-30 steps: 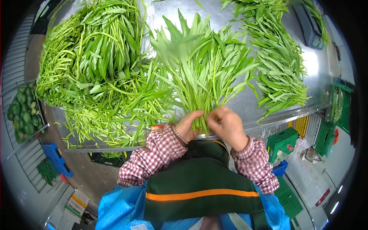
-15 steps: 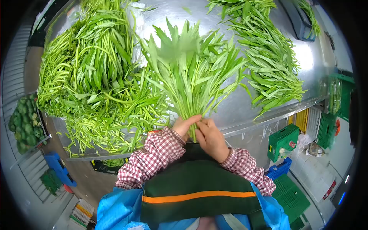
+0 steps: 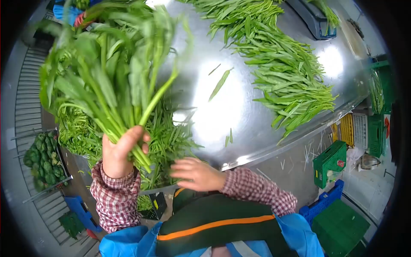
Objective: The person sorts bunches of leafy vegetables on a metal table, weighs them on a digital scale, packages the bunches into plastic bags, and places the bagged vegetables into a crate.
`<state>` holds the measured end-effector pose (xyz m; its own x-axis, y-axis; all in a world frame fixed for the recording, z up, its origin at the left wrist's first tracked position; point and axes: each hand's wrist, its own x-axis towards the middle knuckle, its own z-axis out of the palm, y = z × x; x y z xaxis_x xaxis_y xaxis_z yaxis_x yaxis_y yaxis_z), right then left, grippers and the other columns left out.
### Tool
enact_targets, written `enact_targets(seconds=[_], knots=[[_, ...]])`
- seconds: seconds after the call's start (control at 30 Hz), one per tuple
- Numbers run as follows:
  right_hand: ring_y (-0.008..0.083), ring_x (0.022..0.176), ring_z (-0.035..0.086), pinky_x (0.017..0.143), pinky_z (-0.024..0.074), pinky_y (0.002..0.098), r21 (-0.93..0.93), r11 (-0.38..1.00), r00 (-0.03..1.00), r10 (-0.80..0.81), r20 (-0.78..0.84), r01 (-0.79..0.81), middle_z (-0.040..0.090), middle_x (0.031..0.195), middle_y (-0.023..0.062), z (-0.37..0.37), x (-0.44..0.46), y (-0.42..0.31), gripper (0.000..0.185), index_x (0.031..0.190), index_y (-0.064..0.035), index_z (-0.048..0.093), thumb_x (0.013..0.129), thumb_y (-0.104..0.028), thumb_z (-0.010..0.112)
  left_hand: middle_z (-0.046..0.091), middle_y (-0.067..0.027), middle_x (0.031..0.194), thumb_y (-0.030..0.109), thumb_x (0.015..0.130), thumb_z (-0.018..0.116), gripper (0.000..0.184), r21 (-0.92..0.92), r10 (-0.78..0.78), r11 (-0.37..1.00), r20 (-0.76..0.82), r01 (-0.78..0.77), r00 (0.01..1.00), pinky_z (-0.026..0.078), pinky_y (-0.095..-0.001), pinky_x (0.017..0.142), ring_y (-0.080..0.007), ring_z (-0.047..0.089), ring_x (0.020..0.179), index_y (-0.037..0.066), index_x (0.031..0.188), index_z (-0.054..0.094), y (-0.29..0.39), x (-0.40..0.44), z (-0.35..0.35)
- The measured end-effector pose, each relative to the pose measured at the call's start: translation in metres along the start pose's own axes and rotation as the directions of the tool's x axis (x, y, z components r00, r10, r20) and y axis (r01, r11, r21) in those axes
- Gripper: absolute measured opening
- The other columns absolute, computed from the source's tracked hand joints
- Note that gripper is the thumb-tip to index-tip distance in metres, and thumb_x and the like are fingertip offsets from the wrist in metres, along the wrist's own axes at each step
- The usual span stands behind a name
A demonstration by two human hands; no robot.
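Note:
My left hand (image 3: 122,152) is closed round the lower stems of a bunch of water spinach (image 3: 113,81). Its leaves fan upward and are smeared by motion, covering much of the heap behind. My right hand (image 3: 195,173), somewhat blurred, has its fingers stretched out leftward and holds nothing. It is at the table's near edge, close to loose water spinach (image 3: 165,137) and cut stems. On the right side of the metal table (image 3: 218,124) lies a long row of water spinach (image 3: 289,77), leaves pointing toward the near right.
A dark grey-blue device (image 3: 310,19) stands at the far right of the table. Far left, part of another person's blue sleeve (image 3: 64,15) shows. Green crates (image 3: 329,165) and a blue crate (image 3: 323,197) are on the floor at right; a crate of green produce (image 3: 45,162) is at left.
The bunch has gone from the middle, where both hands held it, to the left in my left hand alone. My right hand has let go and moved left and down.

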<state>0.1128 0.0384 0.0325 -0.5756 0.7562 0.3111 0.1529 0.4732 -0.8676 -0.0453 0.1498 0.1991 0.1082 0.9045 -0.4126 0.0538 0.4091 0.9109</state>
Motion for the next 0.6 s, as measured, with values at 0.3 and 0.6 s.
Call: enact_targets(seconds=[0.3, 0.6], knots=[[0.0230, 0.090, 0.059, 0.076, 0.0469, 0.0301, 0.268, 0.789, 0.761, 0.610, -0.223, -0.553, 0.060, 0.101, 0.0134, -0.065, -0.086, 0.009, 0.030, 0.110, -0.0017, 0.056, 0.082, -0.013, 0.058, 0.061, -0.0113, 0.084, 0.021, 0.079, 0.061, 0.040, 0.986, -0.389, 0.165, 0.038, 0.029, 0.920, 0.050, -0.0330, 0.059, -0.0200, 0.059, 0.066, 0.000, 0.112, 0.051, -0.012, 0.166, 0.063], [0.0198, 0.104, 0.055, 0.089, 0.0439, 0.0311, 0.638, 0.732, 0.941, 0.336, -0.033, -0.239, 0.054, 0.114, 0.0128, -0.110, -0.028, -0.014, 0.046, 0.125, -0.0045, 0.042, 0.083, -0.007, 0.060, 0.061, -0.0185, 0.083, 0.012, 0.072, 0.063, 0.036, 0.972, 0.358, -0.203, 0.182, -0.114, 0.916, 0.048, -0.0369, 0.068, -0.0311, 0.061, 0.078, 0.003, 0.105, 0.052, 0.207, 0.066, 0.052]])
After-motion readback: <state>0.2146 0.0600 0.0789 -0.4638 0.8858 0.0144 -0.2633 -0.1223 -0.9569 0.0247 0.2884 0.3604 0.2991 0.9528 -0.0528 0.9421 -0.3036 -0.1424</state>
